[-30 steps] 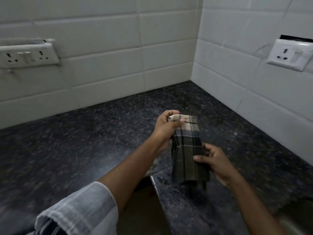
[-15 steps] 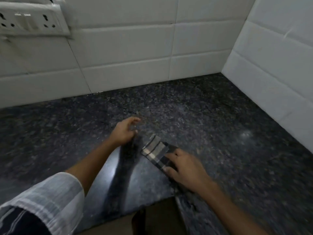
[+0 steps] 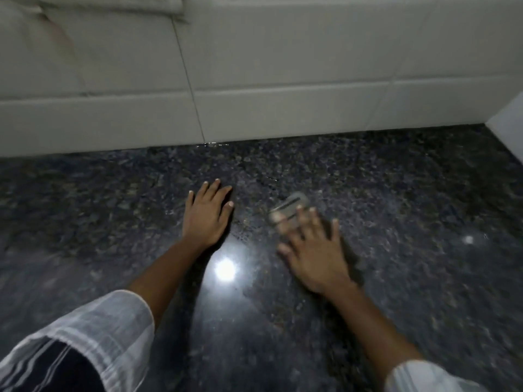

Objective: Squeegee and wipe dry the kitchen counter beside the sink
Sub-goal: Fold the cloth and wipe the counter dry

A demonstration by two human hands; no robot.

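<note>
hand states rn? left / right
Left hand: open, palm flat on the counter, holding nothing.
Right hand: open, fingers spread, pressing the folded cloth on the counter.

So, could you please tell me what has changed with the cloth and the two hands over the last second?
A second ago both hands held the folded plaid cloth up above the counter. The left hand has let go and now lies flat on the granite. The right hand has pressed the cloth down under its spread fingers and is pushing it across the surface, blurred with motion. The tiled wall is unchanged.
</note>
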